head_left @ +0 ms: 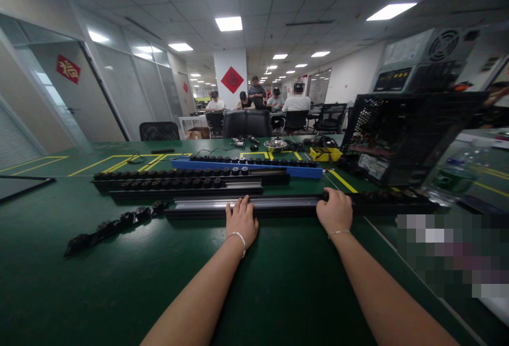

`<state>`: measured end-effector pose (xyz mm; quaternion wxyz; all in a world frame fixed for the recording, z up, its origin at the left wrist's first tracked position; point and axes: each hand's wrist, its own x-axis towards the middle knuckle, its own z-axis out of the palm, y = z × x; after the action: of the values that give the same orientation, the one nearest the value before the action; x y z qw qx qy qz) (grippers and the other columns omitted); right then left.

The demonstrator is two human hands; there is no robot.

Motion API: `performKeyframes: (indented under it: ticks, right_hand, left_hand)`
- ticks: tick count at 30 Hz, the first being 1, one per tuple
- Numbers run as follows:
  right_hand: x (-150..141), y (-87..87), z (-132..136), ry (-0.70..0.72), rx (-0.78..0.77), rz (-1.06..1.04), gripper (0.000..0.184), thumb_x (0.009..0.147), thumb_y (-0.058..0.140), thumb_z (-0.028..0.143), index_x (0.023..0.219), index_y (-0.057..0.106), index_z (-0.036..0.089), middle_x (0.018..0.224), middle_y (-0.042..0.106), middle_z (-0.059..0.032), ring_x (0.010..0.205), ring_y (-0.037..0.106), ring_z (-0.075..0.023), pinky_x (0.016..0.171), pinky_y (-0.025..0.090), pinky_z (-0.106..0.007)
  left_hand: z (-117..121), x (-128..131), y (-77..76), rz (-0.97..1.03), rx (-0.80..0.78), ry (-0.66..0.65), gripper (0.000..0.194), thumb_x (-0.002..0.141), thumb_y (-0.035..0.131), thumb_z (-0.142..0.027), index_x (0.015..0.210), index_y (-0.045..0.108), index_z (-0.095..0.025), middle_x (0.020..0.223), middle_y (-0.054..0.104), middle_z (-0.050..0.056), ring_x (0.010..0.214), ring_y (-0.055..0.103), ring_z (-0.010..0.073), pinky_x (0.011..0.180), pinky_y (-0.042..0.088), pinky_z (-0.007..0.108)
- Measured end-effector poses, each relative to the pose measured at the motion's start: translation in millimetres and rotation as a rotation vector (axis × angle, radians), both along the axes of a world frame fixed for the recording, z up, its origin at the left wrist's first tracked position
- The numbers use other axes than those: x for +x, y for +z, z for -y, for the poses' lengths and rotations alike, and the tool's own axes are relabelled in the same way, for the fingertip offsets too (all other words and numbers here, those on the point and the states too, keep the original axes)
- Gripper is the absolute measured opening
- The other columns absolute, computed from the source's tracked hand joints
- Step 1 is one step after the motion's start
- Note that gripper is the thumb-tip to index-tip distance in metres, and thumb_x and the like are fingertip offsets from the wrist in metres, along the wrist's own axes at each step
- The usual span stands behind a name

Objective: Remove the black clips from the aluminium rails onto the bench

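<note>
A long black and silver rail lies crosswise on the green table in front of me. My left hand rests on the rail's near edge with its fingers laid flat over it. My right hand is curled around the rail further right, where a row of black sockets starts. A loose strip of black sockets lies apart at the rail's left end.
Behind the rail lie two more black rails with sockets and a blue one. An open black computer case stands at the right. A metal bowl and a yellow tray sit further back. Several people sit at distant tables.
</note>
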<state>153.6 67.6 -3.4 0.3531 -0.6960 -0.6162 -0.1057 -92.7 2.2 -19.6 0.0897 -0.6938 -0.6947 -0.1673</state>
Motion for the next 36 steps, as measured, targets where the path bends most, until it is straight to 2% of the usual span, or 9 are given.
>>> performKeyframes:
  ticks: [7, 15, 24, 36]
  right_hand:
    - [-6.4, 3.4, 4.0, 0.039, -0.018, -0.035, 0.041, 0.074, 0.042, 0.014, 0.111, 0.059, 0.012, 0.108, 0.062, -0.0126, 0.103, 0.050, -0.0265, 0.088, 0.039, -0.039]
    - [-14.1, 1.4, 6.4, 0.128, 0.043, -0.039, 0.041, 0.072, 0.040, 0.013, 0.107, 0.060, 0.016, 0.103, 0.065, -0.0103, 0.100, 0.053, -0.0262, 0.088, 0.038, -0.042]
    - [-18.7, -1.4, 6.0, 0.212, 0.065, -0.039, 0.042, 0.069, 0.039, 0.011, 0.103, 0.062, 0.016, 0.099, 0.066, -0.0089, 0.097, 0.055, -0.0234, 0.091, 0.038, -0.039]
    - [-25.4, -1.6, 7.5, 0.425, 0.037, -0.036, 0.046, 0.068, 0.037, 0.009, 0.107, 0.061, 0.015, 0.102, 0.066, -0.0079, 0.099, 0.057, -0.0213, 0.096, 0.038, -0.038]
  left_hand:
    - [0.2, -0.1, 1.1, 0.003, -0.007, -0.003, 0.039, 0.080, 0.044, -0.031, 0.117, 0.052, -0.021, 0.145, 0.037, 0.006, 0.132, 0.031, 0.0249, 0.109, 0.015, 0.055]
    - [2.2, 0.4, 3.2, -0.010, -0.015, 0.000, 0.040, 0.081, 0.044, -0.030, 0.119, 0.051, -0.022, 0.145, 0.037, 0.007, 0.132, 0.031, 0.0252, 0.110, 0.015, 0.055]
    - [1.6, 0.3, 1.3, -0.018, 0.007, 0.000, 0.039, 0.081, 0.045, -0.031, 0.118, 0.052, -0.022, 0.145, 0.038, 0.006, 0.130, 0.033, 0.0250, 0.109, 0.016, 0.054]
    - [2.0, 0.3, 2.6, -0.025, -0.004, 0.000, 0.039, 0.081, 0.044, -0.032, 0.119, 0.052, -0.022, 0.145, 0.037, 0.006, 0.131, 0.032, 0.0254, 0.109, 0.016, 0.054]
